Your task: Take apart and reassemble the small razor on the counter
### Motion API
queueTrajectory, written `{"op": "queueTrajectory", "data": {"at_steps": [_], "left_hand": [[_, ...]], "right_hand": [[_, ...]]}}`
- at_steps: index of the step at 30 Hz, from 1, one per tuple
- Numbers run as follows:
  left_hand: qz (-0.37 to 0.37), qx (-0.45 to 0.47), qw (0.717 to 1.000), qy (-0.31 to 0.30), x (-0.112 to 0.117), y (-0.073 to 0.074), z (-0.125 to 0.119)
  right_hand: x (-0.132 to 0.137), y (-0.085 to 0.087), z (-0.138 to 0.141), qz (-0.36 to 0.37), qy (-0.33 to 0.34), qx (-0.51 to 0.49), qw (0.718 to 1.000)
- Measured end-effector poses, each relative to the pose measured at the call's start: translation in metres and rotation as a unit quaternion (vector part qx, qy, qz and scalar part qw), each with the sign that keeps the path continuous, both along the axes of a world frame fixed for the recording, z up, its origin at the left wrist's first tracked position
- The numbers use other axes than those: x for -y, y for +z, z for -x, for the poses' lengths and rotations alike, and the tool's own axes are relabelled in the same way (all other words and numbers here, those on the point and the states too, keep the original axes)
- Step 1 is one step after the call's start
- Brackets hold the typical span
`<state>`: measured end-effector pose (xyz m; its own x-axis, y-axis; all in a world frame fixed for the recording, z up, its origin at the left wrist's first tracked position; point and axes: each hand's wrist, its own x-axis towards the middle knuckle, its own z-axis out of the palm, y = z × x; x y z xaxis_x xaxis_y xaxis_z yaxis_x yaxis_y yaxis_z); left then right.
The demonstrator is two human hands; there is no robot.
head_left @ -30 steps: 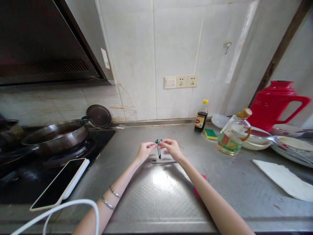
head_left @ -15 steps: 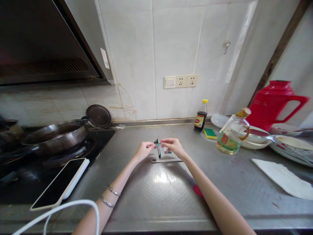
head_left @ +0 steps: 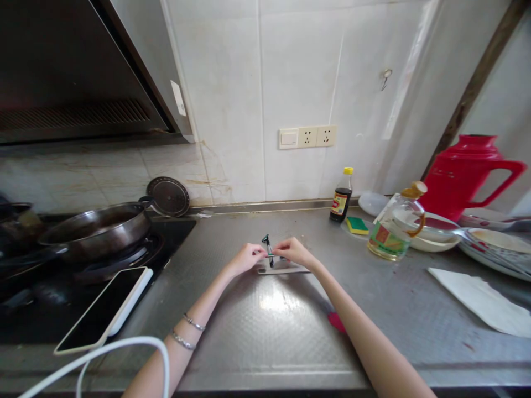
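Just beyond the middle of the steel counter, my left hand (head_left: 250, 256) and my right hand (head_left: 295, 252) pinch a small, thin green-and-pale strip (head_left: 271, 255) between them; its kind is too small to make out. Behind and below it is a razor (head_left: 266, 240) with a dark head and a slim silver-and-black handle, partly covered by the strip. A flat, narrow metallic bar (head_left: 286, 271) lies on the counter under my hands, its right end meeting my right wrist. A pink object (head_left: 336, 321) shows partly beside my right forearm, the rest hidden.
To the left are a pan (head_left: 99, 226) on the black stove and a phone (head_left: 103, 312) with a white cable (head_left: 124, 344). On the right stand a sauce bottle (head_left: 341, 199), a sponge (head_left: 357, 225), an oil jug (head_left: 388, 240), dishes, a red thermos (head_left: 460, 177) and white paper (head_left: 481, 298).
Both hands have lowered slightly toward the counter with the strip. The razor's head, partly covered by the strip before, now shows above it.
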<state>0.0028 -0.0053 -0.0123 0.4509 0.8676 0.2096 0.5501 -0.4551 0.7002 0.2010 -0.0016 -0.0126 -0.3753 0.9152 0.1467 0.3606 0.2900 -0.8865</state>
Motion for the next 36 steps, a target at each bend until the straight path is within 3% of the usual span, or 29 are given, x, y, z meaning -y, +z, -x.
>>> {"op": "queueTrajectory", "data": {"at_steps": [17,22,27,36], "left_hand": [[0.002,0.002,1.0,-0.027,0.008,0.004,-0.006],[-0.029,0.036,0.999,-0.009,0.008,0.004,-0.006],[-0.05,0.025,0.998,-0.011,0.005,-0.002,-0.006],[-0.062,0.018,0.998,-0.013,0.004,-0.008,-0.008]], "right_hand": [[0.0,0.004,-0.007,0.027,0.028,0.037,0.999],[-0.011,0.003,-0.025,-0.012,-0.045,0.062,0.997],[-0.026,-0.009,-0.043,-0.088,-0.134,0.131,0.978],[-0.033,-0.024,-0.033,-0.136,-0.13,0.203,0.961]]}}
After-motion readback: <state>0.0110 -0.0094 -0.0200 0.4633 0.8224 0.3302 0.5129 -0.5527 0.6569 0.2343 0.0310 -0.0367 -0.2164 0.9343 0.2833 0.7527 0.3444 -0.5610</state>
